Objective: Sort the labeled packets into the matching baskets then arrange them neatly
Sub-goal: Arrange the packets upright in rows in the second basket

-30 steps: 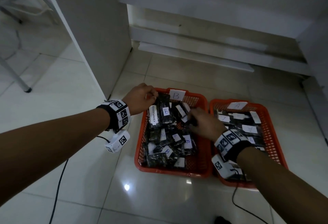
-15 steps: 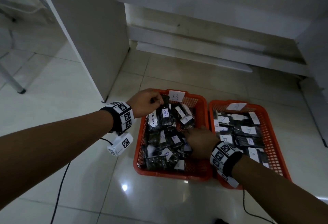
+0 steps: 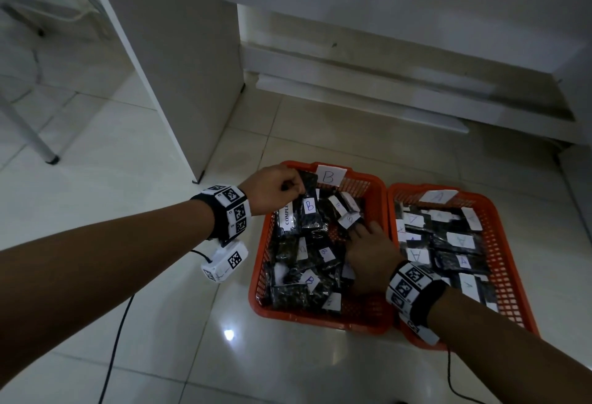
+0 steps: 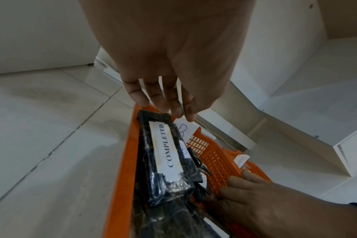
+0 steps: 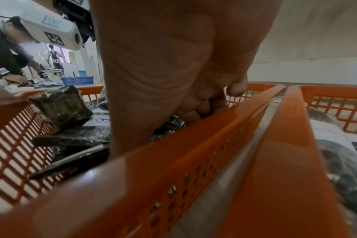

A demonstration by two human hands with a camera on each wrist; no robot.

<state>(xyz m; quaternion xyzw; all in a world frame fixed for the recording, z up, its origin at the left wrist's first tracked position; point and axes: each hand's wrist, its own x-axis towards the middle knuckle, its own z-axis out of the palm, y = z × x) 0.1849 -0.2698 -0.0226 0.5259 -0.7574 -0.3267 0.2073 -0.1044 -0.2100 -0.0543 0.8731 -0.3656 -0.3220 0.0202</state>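
Two orange baskets stand side by side on the floor. Basket B, on the left, holds black packets labeled B. Basket A, on the right, holds packets labeled A. My left hand is at basket B's far left corner and pinches the top edge of an upright B packet. Beside it stands a packet marked COMPLETED. My right hand is inside basket B by its right wall. Its fingers curl down onto a black packet.
A white cabinet panel rises just behind and left of basket B, with a low ledge behind both baskets. A black cable trails over the tiles on the left. A metal chair leg stands at far left.
My right hand dropped from the far packets toward the middle of basket B, then shifted up against its right wall. My left hand has kept its pinch on the upright packet.
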